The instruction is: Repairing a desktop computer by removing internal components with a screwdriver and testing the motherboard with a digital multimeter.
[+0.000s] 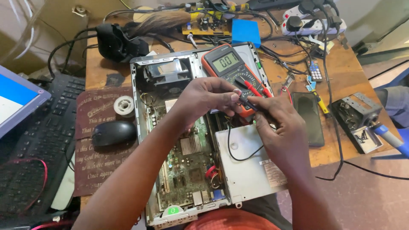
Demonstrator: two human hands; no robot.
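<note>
Your left hand and right hand both pinch the black probe at frame centre, its long axis slanting toward the multimeter just above

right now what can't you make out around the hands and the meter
- Head view: black probe tip, hidden by left hand and right hand fingers.
- Multimeter dial, covered by both hands.
- Open computer case near end, cut off by the bottom edge.
</note>
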